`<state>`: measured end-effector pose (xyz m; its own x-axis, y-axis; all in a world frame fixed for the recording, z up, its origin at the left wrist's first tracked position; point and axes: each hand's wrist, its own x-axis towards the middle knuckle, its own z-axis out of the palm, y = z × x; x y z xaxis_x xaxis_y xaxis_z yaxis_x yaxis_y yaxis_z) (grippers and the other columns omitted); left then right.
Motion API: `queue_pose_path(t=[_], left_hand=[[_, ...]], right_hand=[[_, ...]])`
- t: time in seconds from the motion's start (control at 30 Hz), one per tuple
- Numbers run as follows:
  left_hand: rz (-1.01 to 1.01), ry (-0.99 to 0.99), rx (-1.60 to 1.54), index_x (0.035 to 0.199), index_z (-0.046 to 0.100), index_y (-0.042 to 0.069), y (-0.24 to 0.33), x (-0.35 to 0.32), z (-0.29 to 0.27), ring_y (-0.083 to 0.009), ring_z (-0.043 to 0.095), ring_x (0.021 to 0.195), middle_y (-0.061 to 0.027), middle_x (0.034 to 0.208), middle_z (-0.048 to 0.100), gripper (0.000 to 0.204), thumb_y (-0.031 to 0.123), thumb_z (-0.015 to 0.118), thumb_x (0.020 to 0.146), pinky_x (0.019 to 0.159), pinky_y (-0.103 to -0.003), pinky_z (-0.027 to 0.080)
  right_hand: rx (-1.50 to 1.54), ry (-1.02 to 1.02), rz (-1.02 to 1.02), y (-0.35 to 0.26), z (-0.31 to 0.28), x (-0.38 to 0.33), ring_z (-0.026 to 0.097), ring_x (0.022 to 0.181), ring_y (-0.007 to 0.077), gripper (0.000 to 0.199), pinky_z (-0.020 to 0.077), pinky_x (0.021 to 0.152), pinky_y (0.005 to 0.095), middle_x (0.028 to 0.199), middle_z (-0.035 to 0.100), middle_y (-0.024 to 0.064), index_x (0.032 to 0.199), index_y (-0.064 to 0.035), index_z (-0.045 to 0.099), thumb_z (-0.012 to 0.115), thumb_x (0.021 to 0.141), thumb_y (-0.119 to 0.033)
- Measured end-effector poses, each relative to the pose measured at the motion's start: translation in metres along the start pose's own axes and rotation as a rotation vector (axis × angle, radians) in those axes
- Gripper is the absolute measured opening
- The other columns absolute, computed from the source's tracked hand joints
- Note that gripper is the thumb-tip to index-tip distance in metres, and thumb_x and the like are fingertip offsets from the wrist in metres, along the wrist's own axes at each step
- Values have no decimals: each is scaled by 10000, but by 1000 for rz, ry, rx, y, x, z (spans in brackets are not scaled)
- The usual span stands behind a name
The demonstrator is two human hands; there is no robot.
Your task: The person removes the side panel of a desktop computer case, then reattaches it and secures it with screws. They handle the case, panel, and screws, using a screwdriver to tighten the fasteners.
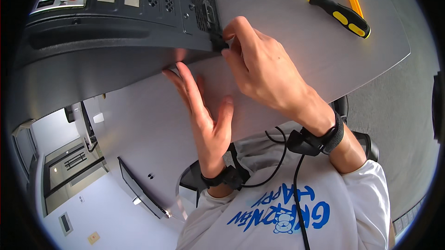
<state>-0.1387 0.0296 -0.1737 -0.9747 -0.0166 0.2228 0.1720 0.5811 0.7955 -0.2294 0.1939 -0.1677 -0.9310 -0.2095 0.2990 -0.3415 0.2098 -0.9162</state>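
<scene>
White sleeves and strapped wrists are coming in from about five o'clock. In the head view, the right hand [259, 71] is pinching a small black thumbscrew [219, 42] at the rear edge of a black computer case [139, 23], which is lying at eleven o'clock on a grey table [296, 27]. The left hand [204, 111] is lying flat and open, fingers together, against the table just below the case, gripping nothing. Judging by its look, the case is heavy, stiff steel, best steadied by its edges; the screw is tiny and easy to drop, best taken between fingertips. Two screwdrivers [340, 13] are resting at one o'clock. Fingers are hiding most of the screw, and the frame is cutting off the case's far end.
</scene>
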Motion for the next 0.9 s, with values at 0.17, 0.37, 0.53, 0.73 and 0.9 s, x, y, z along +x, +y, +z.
queue_pose_path(t=[0.17, 0.37, 0.53, 0.73, 0.9], left_hand=[[17, 9, -8, 1687, 66, 123, 0, 2, 2, -469, -69, 1589, -298, 1703, -146, 956, 160, 672, 949, 1236, -599, 210], [-44, 2, -4, 1687, 68, 121, 8, 1, 1, -474, -58, 1588, -301, 1702, -142, 949, 159, 670, 954, 1230, -600, 234], [-1, 16, -10, 1686, 72, 121, 9, 4, 5, -479, -41, 1587, -304, 1700, -135, 940, 157, 666, 958, 1223, -603, 260], [-45, 9, 2, 1684, 75, 113, 14, 4, 3, -492, -23, 1583, -321, 1696, -116, 939, 146, 664, 954, 1220, -598, 276], [-62, 22, 14, 1681, 96, 98, 23, 2, 1, -515, -16, 1575, -344, 1688, -103, 905, 130, 645, 962, 1209, -582, 307]], right_hand=[[-15, -73, -21, 2, -3, 2, 625, 773, 472, 150, 490, 647, 482, 879, 667, 232, 1083, 4, 534, 620, 961, -14], [-56, -114, 55, -2, -5, 3, 624, 781, 466, 90, 484, 646, 484, 858, 656, 235, 1054, 0, 555, 596, 983, -38], [-62, -138, 119, -5, -7, 7, 624, 755, 458, 91, 477, 638, 483, 794, 644, 236, 1056, -5, 568, 593, 990, -63], [-50, -96, 141, -6, -4, 7, 613, 689, 468, 89, 474, 619, 529, 710, 637, 225, 985, -4, 565, 583, 972, -91], [-49, -70, 115, -6, 0, 5, 602, 660, 472, 96, 468, 601, 546, 682, 630, 218, 965, -2, 546, 577, 968, -93]])
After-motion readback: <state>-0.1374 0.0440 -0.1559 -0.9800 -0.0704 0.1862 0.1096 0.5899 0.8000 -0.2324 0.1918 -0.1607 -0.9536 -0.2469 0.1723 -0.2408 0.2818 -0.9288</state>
